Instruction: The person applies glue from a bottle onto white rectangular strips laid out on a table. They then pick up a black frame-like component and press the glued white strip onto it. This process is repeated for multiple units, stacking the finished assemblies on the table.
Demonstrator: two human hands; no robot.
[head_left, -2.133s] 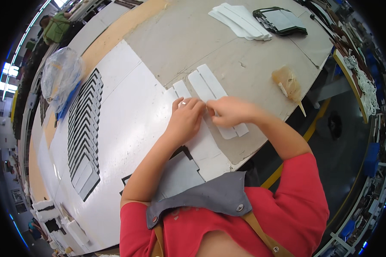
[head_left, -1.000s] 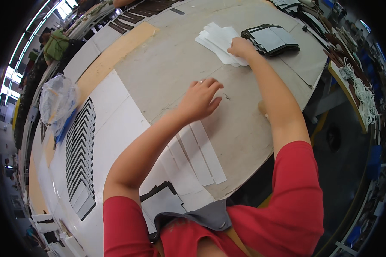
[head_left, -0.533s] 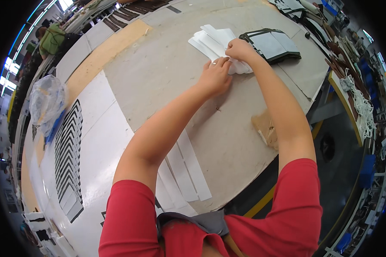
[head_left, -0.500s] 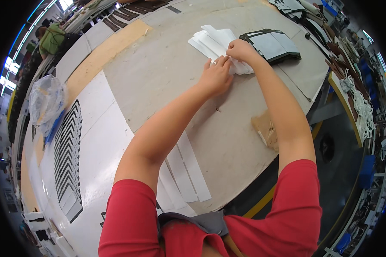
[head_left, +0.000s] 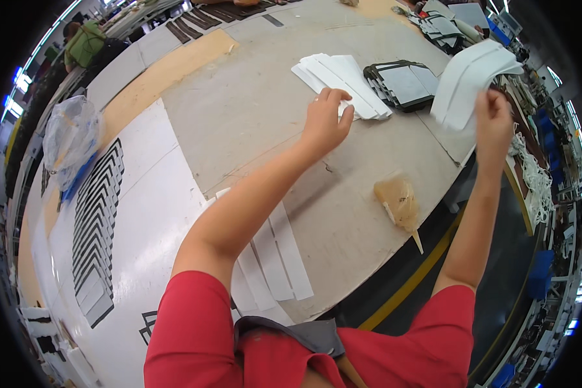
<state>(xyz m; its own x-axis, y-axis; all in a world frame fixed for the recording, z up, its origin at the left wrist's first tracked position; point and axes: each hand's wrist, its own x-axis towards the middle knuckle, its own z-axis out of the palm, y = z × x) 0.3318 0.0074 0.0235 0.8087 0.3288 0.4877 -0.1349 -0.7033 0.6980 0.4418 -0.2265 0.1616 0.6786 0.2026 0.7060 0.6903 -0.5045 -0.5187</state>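
My right hand (head_left: 495, 119) is out past the table's right edge, its fingers pinched on a curved white sheet (head_left: 465, 77). The sheet hangs up and to the left of the hand, slightly blurred, with a lengthwise line across it. Over the table, my left hand (head_left: 326, 123) has its thumb apart from bent fingers and nothing visible between them. Just beyond its fingertips lies a fanned stack of white strips (head_left: 346, 81). Right of that stack sits a pile of pale panels with dark borders (head_left: 407, 84).
A bag of tan material with a pointed tip (head_left: 398, 200) lies near the table's right edge. Long white strips (head_left: 281, 252) rest by my left arm. Overlapping dark-edged pieces (head_left: 100, 226) form a row at left, beside a clear plastic bag (head_left: 71, 139). White cords (head_left: 533, 178) hang at right.
My right hand has swung right, away from the stack, carrying a white sheet. My left hand stays near the stack with its fingers lifted. The tan bag is now fully uncovered.
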